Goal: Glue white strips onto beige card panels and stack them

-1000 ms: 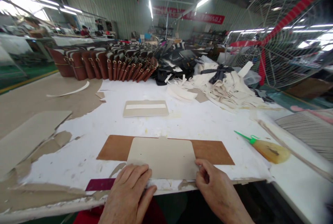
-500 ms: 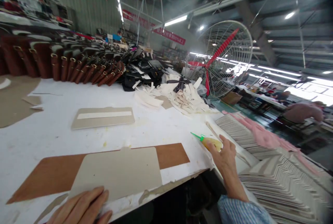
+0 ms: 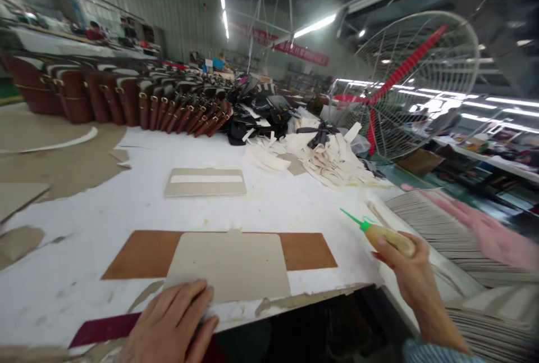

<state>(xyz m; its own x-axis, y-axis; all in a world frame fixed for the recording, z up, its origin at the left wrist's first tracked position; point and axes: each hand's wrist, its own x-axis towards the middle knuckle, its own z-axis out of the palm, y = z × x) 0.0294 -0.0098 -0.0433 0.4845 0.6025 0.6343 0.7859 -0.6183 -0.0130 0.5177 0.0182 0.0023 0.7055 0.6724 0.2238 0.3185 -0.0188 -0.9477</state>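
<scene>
A beige board (image 3: 229, 267) with rounded corners lies across a brown leather-like strip (image 3: 309, 250), whose ends stick out on both sides. My left hand (image 3: 174, 321) rests with its fingers stretched out on the board's near left corner. At the right edge of the table, my right hand (image 3: 410, 264) is wrapped round a yellowish glue bottle (image 3: 389, 239) with a long green nozzle pointing to the left. Farther back lies a smaller beige board (image 3: 206, 189) with a white strip along it.
Brown bags with buckles (image 3: 164, 107) stand in rows at the back left. Black pieces (image 3: 261, 118) and cream scraps (image 3: 332, 158) are heaped behind. Stacked grey boards (image 3: 433, 234) and a large fan (image 3: 404, 87) are at right. A dark purple piece (image 3: 105, 328) lies near my left hand.
My view has turned to the left, so the table's things sit farther right. My right hand has picked up the glue bottle from the table edge. My left hand stays on the board.
</scene>
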